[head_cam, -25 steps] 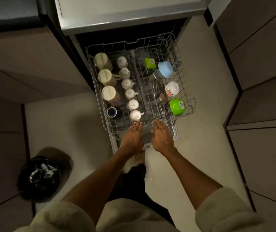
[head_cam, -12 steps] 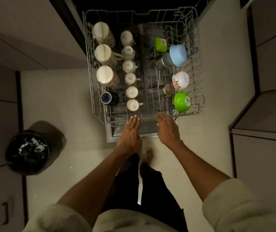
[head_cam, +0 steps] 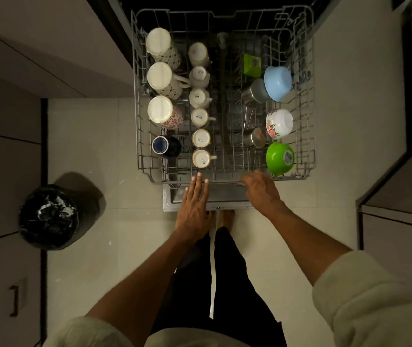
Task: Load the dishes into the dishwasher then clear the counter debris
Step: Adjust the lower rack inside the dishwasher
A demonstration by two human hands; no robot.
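Head view shows the wire rack pulled out at upper centre, long axis running up the frame. Full of cups and bowls, it is probably heavy and fragile, best pushed at its front rail. Left hand has straight fingers there; right hand is blurred, seemingly relaxed.

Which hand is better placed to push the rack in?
Left hand, probably: its straight fingers reach the rack front rail near centre. The right hand is blurred, nearer the green bowl corner.
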